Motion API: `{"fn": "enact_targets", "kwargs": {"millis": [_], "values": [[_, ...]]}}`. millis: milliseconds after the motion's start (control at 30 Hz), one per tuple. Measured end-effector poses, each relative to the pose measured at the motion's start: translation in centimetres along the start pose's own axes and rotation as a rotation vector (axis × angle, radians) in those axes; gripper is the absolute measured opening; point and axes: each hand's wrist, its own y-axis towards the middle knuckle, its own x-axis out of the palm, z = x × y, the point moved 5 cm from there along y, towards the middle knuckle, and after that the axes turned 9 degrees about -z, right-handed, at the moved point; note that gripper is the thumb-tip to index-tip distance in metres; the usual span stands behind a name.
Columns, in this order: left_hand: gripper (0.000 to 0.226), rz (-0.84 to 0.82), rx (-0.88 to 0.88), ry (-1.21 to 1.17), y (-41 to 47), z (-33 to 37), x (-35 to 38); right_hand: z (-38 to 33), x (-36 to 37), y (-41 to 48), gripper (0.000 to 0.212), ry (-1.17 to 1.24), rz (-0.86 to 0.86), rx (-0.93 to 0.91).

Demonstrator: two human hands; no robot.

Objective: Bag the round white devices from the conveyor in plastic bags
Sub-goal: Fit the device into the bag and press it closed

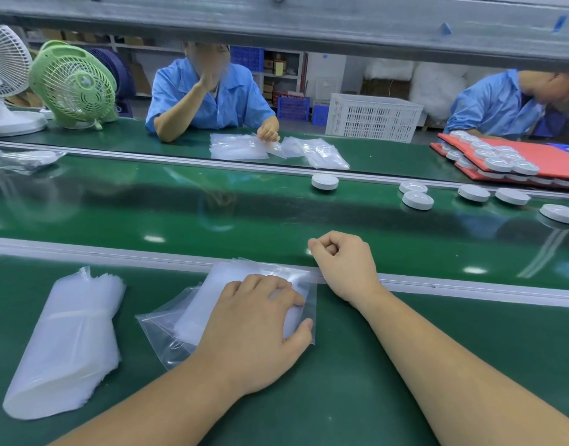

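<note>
Though holding no device yet, set up for bagging: left grip [254,329] down on stack of plastic bags [212,304] on tabletop [357,365], fingers bent, tips & thumb pressing top bag, nothing lifted, no clear pinch. Right grip [344,265] balled in loose fist on rail [115,255] at belt edge, empty. Round white devices [417,200] out on conveyor belt [212,214], far side & to the right, nearest one [325,181] well apart from both grips; more on red trays [559,159] beyond. Spare bundle of bags [70,342] lying to left. Judging by look: bags thin, limp, slick, prob. clinging to each other, so peel one by open mouth edge w/ thumb rub, not by middle. Devices prob. light, rigid, smooth plastic pucks w/ domed top: take across rim, thumb opposite fingers, not on dome; likely to skid on belt if nudged. Best guess for next: reach right for nearest puck, spread bag mouth w/ left.
</note>
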Motion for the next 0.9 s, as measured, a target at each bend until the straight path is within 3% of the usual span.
{"fn": "enact_targets", "kwargs": {"millis": [900], "values": [[0.054, -0.005, 0.011, -0.03, 0.03, 0.12, -0.14, 0.39, 0.15, 0.23, 0.028, 0.003, 0.003, -0.006]]}}
